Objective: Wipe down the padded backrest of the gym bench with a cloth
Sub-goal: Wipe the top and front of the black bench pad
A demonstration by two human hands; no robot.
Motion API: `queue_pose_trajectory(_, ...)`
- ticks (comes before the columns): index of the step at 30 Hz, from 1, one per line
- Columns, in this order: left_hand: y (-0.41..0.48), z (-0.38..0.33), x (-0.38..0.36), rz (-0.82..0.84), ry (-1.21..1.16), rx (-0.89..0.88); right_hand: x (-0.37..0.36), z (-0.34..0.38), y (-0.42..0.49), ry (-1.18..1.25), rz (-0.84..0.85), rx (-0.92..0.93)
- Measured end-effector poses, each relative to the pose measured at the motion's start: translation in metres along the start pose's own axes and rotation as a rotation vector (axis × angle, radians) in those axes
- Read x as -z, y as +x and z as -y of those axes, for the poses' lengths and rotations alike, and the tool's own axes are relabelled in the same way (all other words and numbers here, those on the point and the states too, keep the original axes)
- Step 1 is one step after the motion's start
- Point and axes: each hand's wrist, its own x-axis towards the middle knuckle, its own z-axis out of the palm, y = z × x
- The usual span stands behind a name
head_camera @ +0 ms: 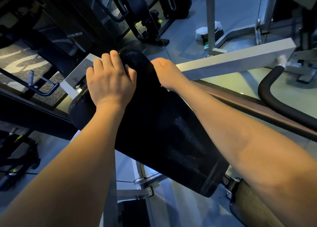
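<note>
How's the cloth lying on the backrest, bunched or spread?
Looks spread: dark textured cloth drapes over the top end of the backrest, gripped by left hand and right hand. Black on black: its edges cannot be told.

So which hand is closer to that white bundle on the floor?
Right. The right hand grips the backrest on the side facing the white bundle; the left hand grips its opposite side, farther off.

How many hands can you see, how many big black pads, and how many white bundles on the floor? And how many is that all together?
hands: 2, left hand and right hand
black pad: 1
white bundle on the floor: 1
total: 4
</note>
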Motion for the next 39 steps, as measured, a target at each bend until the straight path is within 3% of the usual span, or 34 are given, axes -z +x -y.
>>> queue_pose_trajectory(3, 0.0, 0.0, -0.001, -0.009, 0.004, 0.006, 0.007, 0.006, 0.0, 0.104, -0.015, 0.043)
queue_pose_trajectory(7, -0.001, 0.0, -0.001, -0.006, -0.008, 0.003, -0.003, -0.025, -0.028, 0.346, 0.012, -0.12)
queue_pose_trajectory(10, -0.001, 0.0, 0.001, 0.0, -0.007, 0.005, -0.005, -0.036, -0.029, 0.341, 0.018, -0.042)
queue_pose_trajectory(17, 0.0, 0.001, 0.0, -0.002, 0.001, -0.001, 0.0, -0.003, 0.002, 0.298, -0.329, -0.107)
queue_pose_trajectory(23, 0.0, 0.002, -0.001, -0.011, 0.001, -0.004, -0.001, 0.0, -0.011, 0.406, -0.059, -0.108)
queue_pose_trajectory(27, 0.0, 0.001, 0.001, -0.002, -0.004, -0.009, -0.005, -0.019, -0.021, 0.411, -0.118, -0.026)
queue_pose_trajectory(33, 0.0, 0.001, 0.002, -0.005, -0.005, -0.008, -0.01, -0.081, -0.057, 0.19, -0.013, -0.165)
queue_pose_trajectory(36, 0.0, 0.001, 0.002, -0.002, 0.002, -0.006, -0.007, -0.062, -0.042, 0.188, -0.022, -0.171)
queue_pose_trajectory(39, 0.0, 0.001, 0.001, -0.007, 0.008, -0.004, -0.001, -0.04, -0.018, 0.223, -0.141, -0.148)
